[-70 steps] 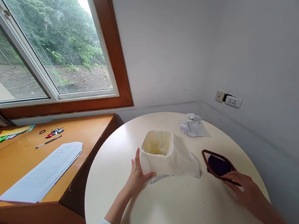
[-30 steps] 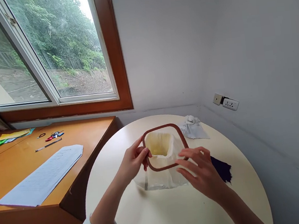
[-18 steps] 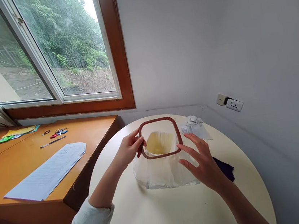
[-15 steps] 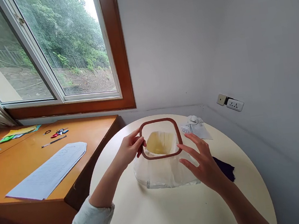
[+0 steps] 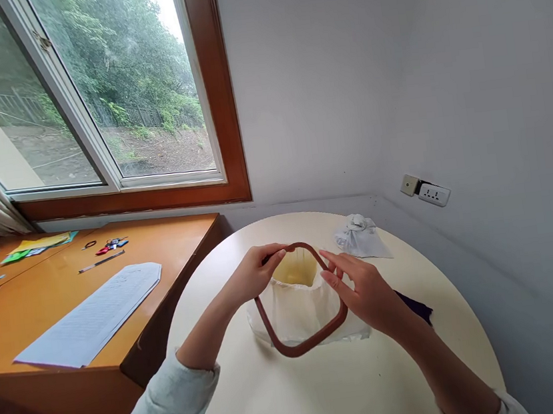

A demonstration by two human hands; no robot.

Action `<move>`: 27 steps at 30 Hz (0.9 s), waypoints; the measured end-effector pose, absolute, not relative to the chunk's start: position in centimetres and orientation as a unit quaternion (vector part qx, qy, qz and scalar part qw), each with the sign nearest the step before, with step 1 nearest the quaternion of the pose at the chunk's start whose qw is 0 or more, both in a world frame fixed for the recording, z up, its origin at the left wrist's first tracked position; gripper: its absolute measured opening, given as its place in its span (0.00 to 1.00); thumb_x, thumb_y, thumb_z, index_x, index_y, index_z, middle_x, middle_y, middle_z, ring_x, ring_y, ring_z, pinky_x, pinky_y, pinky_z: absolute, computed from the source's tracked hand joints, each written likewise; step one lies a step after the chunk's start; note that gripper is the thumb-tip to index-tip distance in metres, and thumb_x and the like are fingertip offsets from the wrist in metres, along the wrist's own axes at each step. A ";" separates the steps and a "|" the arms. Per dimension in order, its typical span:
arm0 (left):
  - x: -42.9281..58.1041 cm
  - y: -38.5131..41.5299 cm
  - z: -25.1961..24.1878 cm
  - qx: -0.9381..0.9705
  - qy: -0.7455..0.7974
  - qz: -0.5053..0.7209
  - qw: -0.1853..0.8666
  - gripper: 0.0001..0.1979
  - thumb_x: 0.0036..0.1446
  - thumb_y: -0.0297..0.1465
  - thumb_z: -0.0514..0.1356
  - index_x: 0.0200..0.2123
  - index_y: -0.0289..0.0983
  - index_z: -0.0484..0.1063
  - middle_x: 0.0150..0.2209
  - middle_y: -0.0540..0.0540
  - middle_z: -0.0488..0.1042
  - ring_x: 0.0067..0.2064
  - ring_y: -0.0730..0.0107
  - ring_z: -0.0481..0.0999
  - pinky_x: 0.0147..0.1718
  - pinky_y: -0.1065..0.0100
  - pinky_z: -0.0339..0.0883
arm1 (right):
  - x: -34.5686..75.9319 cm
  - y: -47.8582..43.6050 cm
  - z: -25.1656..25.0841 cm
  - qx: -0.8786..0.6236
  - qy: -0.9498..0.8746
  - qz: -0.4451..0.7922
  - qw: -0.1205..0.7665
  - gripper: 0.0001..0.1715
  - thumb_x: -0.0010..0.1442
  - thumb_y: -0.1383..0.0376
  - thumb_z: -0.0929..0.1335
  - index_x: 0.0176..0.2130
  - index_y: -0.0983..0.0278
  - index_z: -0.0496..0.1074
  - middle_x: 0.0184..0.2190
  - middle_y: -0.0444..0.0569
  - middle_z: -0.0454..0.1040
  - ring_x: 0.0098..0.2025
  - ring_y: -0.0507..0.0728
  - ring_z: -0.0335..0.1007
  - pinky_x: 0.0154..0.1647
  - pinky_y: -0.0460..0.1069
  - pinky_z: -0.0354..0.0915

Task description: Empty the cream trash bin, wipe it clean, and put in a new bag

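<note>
A brown, rounded-square ring frame [image 5: 306, 347] is held up between my hands, tilted with one corner toward me. My left hand [image 5: 257, 273] pinches its upper left part. My right hand [image 5: 359, 284] grips its right side between thumb and fingers. Behind the frame, on the round table, stands a yellowish bin [image 5: 295, 269] lined with a thin white plastic bag [image 5: 289, 313]. The bag is folded over the bin's rim and hangs down around its outside to the tabletop.
A knotted white plastic bag [image 5: 361, 235] lies at the back of the round cream table [image 5: 291, 407]. Dark cloth [image 5: 416, 306] is partly hidden behind my right forearm. The wooden desk [image 5: 179, 236] at left carries paper sheets [image 5: 93, 317], a pen [image 5: 102, 261] and small items.
The frame has turned and come toward me, its lower edge now below the bin's rim. My right hand has closed from spread fingers onto its side.
</note>
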State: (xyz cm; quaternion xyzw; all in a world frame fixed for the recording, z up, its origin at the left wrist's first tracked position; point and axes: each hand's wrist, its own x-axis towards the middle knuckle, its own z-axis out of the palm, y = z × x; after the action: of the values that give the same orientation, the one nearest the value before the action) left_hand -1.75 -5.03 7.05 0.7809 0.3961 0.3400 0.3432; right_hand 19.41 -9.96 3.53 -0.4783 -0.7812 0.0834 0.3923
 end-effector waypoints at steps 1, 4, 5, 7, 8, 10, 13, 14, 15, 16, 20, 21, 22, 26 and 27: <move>-1.7 -5.0 7.3 0.784 0.393 0.336 0.344 0.17 0.59 0.39 0.50 0.42 0.37 0.73 0.25 0.50 0.69 0.27 0.73 0.64 0.25 0.72 0.58 | 19.2 -10.0 3.7 -0.478 -0.785 0.090 0.383 0.21 0.62 0.59 0.59 0.52 0.64 0.65 0.31 0.50 0.72 0.32 0.55 0.66 0.34 0.50 0.66; -1.4 -4.5 7.6 0.780 0.400 0.334 0.346 0.18 0.58 0.40 0.51 0.38 0.35 0.74 0.19 0.53 0.62 0.21 0.78 0.58 0.20 0.73 0.53 | 18.6 -9.9 3.8 -0.482 -0.782 0.105 0.381 0.23 0.62 0.61 0.57 0.54 0.65 0.63 0.32 0.51 0.74 0.31 0.55 0.67 0.34 0.50 0.65; -1.4 -4.2 7.6 0.774 0.406 0.337 0.350 0.18 0.57 0.41 0.52 0.37 0.35 0.74 0.18 0.54 0.61 0.21 0.78 0.57 0.20 0.73 0.53 | 18.5 -9.8 3.7 -0.490 -0.774 0.110 0.386 0.24 0.62 0.61 0.57 0.56 0.66 0.61 0.34 0.52 0.74 0.32 0.55 0.68 0.34 0.50 0.65; -1.3 -3.7 7.2 0.755 0.411 0.361 0.362 0.18 0.56 0.41 0.53 0.40 0.34 0.73 0.20 0.53 0.63 0.21 0.77 0.60 0.21 0.73 0.57 | 18.5 -9.4 3.3 -0.510 -0.753 0.124 0.397 0.26 0.62 0.62 0.56 0.57 0.67 0.59 0.37 0.53 0.75 0.33 0.56 0.69 0.35 0.50 0.65; -1.3 -3.6 6.9 0.742 0.410 0.382 0.368 0.19 0.57 0.41 0.53 0.44 0.34 0.71 0.22 0.51 0.67 0.23 0.76 0.64 0.24 0.71 0.61 | 18.6 -9.1 3.1 -0.525 -0.739 0.129 0.402 0.26 0.62 0.61 0.56 0.57 0.68 0.60 0.37 0.54 0.75 0.33 0.56 0.69 0.35 0.50 0.65; -1.4 -3.4 6.0 0.719 0.404 0.430 0.367 0.22 0.58 0.41 0.51 0.51 0.36 0.66 0.32 0.46 0.73 0.32 0.70 0.72 0.35 0.67 0.67 | 19.2 -8.4 2.7 -0.554 -0.704 0.132 0.424 0.27 0.62 0.60 0.56 0.56 0.68 0.62 0.35 0.54 0.75 0.33 0.57 0.69 0.34 0.50 0.64; -2.1 -3.7 4.0 0.733 0.423 0.438 0.303 0.24 0.59 0.42 0.49 0.55 0.38 0.60 0.51 0.41 0.69 0.53 0.62 0.67 0.52 0.59 0.60 | 20.6 -7.5 2.1 -0.605 -0.647 0.145 0.442 0.30 0.61 0.57 0.56 0.57 0.69 0.61 0.24 0.49 0.72 0.27 0.56 0.66 0.28 0.49 0.63; -2.3 -3.8 3.2 0.750 0.437 0.413 0.275 0.24 0.59 0.43 0.49 0.56 0.39 0.60 0.55 0.41 0.65 0.57 0.60 0.62 0.54 0.57 0.57 | 21.1 -7.2 1.9 -0.621 -0.632 0.154 0.438 0.31 0.60 0.57 0.56 0.58 0.69 0.60 0.21 0.47 0.70 0.24 0.55 0.64 0.25 0.49 0.61; -2.5 -4.0 2.5 0.768 0.448 0.380 0.256 0.24 0.59 0.43 0.48 0.56 0.40 0.59 0.58 0.42 0.60 0.59 0.59 0.59 0.55 0.56 0.57 | 21.5 -7.0 1.8 -0.636 -0.619 0.164 0.430 0.32 0.60 0.56 0.55 0.59 0.69 0.58 0.18 0.44 0.67 0.22 0.55 0.62 0.23 0.48 0.60; -2.7 -4.3 1.7 0.784 0.455 0.343 0.246 0.24 0.59 0.44 0.48 0.57 0.41 0.58 0.61 0.42 0.55 0.60 0.57 0.57 0.54 0.56 0.58 | 21.9 -6.7 1.7 -0.649 -0.610 0.173 0.421 0.33 0.60 0.56 0.55 0.60 0.70 0.56 0.16 0.43 0.64 0.20 0.54 0.59 0.22 0.48 0.58; -2.7 -5.2 0.0 0.810 0.469 0.257 0.242 0.24 0.60 0.44 0.46 0.58 0.42 0.56 0.65 0.42 0.40 0.61 0.56 0.54 0.51 0.58 0.63 | 22.7 -5.7 1.5 -0.681 -0.599 0.189 0.376 0.34 0.58 0.58 0.56 0.61 0.71 0.52 0.16 0.42 0.62 0.21 0.54 0.59 0.23 0.48 0.57; -2.7 -5.4 -0.1 0.811 0.472 0.252 0.238 0.24 0.60 0.44 0.46 0.57 0.42 0.56 0.65 0.42 0.39 0.62 0.56 0.54 0.51 0.57 0.63 | 22.7 -5.5 1.4 -0.684 -0.602 0.192 0.365 0.34 0.58 0.59 0.56 0.61 0.71 0.52 0.17 0.42 0.63 0.22 0.55 0.59 0.23 0.48 0.57; -2.7 -5.6 -0.2 0.811 0.473 0.250 0.235 0.23 0.60 0.43 0.46 0.56 0.42 0.58 0.65 0.43 0.39 0.62 0.56 0.53 0.51 0.57 0.63 | 22.6 -5.4 1.3 -0.685 -0.605 0.196 0.356 0.34 0.58 0.59 0.56 0.61 0.71 0.52 0.18 0.43 0.64 0.22 0.55 0.60 0.24 0.48 0.57; -2.8 -5.6 0.1 0.822 0.446 0.257 0.242 0.16 0.60 0.41 0.47 0.43 0.41 0.67 0.65 0.46 0.42 0.63 0.56 0.48 0.53 0.56 0.60 | 22.2 -4.9 0.9 -0.660 -0.629 0.204 0.356 0.28 0.58 0.59 0.56 0.56 0.66 0.61 0.19 0.45 0.66 0.23 0.54 0.59 0.24 0.47 0.56; -2.9 -5.5 0.1 0.823 0.435 0.264 0.252 0.15 0.60 0.40 0.47 0.39 0.40 0.68 0.65 0.47 0.43 0.64 0.57 0.45 0.55 0.56 0.58 | 22.1 -4.9 0.8 -0.651 -0.636 0.200 0.363 0.25 0.58 0.59 0.56 0.52 0.65 0.65 0.19 0.44 0.66 0.23 0.54 0.59 0.24 0.47 0.56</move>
State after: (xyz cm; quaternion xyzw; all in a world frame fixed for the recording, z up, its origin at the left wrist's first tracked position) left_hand -2.90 -5.45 0.13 0.8229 0.4354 0.2641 0.2521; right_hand 22.09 -4.87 0.79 -0.6510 -0.6360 0.1996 0.3630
